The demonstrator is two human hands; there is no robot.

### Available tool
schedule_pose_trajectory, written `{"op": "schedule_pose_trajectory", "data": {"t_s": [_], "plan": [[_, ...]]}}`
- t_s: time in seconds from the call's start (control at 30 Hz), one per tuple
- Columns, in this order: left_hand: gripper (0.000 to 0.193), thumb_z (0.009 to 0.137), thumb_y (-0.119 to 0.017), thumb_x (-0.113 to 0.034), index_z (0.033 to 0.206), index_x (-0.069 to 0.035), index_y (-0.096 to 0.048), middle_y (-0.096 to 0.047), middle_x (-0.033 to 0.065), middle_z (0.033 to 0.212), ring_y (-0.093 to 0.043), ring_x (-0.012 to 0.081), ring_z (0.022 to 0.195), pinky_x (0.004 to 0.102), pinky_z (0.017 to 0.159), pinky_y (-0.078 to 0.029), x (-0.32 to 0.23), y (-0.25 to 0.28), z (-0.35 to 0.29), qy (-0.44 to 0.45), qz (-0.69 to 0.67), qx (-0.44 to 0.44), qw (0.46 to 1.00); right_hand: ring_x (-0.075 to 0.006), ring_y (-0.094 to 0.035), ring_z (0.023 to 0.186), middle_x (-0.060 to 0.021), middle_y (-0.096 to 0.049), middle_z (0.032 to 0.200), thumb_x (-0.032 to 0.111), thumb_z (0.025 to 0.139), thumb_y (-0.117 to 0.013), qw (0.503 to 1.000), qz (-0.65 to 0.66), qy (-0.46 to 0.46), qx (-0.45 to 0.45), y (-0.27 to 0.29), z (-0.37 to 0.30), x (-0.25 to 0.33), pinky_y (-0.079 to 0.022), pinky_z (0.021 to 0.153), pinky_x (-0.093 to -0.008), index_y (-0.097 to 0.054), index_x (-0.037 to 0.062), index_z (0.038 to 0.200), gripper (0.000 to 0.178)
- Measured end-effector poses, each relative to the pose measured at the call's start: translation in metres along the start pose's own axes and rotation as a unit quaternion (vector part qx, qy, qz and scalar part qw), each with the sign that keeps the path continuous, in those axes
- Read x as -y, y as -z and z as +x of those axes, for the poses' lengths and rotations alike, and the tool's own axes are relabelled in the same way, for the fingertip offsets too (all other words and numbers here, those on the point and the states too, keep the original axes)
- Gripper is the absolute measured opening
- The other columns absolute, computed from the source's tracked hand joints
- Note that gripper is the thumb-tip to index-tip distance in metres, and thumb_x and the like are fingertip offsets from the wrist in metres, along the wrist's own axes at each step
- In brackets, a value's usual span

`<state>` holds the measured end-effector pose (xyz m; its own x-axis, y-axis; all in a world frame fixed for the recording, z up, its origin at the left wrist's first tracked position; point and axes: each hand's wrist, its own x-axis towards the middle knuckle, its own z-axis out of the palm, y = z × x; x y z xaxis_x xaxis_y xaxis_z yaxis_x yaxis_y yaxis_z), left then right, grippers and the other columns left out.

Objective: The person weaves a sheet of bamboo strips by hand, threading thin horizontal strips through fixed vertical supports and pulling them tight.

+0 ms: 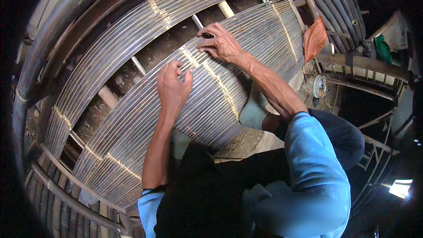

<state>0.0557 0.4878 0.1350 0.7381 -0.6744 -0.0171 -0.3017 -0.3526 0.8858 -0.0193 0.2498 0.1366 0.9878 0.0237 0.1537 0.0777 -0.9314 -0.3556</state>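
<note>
In front of me a curved panel of thin, pale, shiny slats (141,112) lies side by side, crossed by light-coloured bindings (222,89). My left hand (172,86) is over its far edge, fingers curled and thumb held apart, with nothing visible between them. To the right and farther off, my right hand (222,44) touches the edge slats next to a short binding (190,57). Its fingers are bent and spread, and some fingertips are hidden. Beyond a gap, a second strip of slats (103,55) runs parallel to the panel.
Short crossbars (138,65) span the gap, with dirt ground below. A thick curved pole frame (27,79) rises at the left. An orange cloth (315,39) hangs at the right near stacked dark poles (332,0). A round metal object (318,86) stands below it.
</note>
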Motion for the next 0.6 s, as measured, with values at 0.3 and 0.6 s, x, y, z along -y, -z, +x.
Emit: {"op": "schedule_pose_trajectory", "data": {"t_s": [0.3,0.6], "plan": [[0.056,0.076,-0.078,-0.017,0.122,0.002,-0.052,-0.055,0.0253,0.109,-0.052,0.0418,0.107,0.0497,0.095,-0.043,-0.011,-0.033,0.001,-0.020,0.032,-0.004,0.999,-0.0317,-0.058,0.106,-0.0091,-0.065,0.104,0.024,0.086,-0.070,0.993,0.030,0.062,0.092,0.011,0.034,0.019,-0.046,0.091,-0.0451,-0.067,0.0067,0.089,0.018],[0.017,0.100,-0.065,-0.020,0.093,-0.004,-0.065,-0.044,-0.0066,0.056,-0.038,0.0041,0.043,0.0214,0.040,-0.030,0.001,0.038,-0.020,0.311,-0.452,0.208,0.810,-0.0222,-0.051,0.057,-0.0060,-0.054,0.064,0.028,0.091,-0.072,0.929,0.294,-0.009,0.225,0.059,0.058,0.066,-0.042,0.058,-0.0386,-0.064,0.0064,0.096,0.023]]}}
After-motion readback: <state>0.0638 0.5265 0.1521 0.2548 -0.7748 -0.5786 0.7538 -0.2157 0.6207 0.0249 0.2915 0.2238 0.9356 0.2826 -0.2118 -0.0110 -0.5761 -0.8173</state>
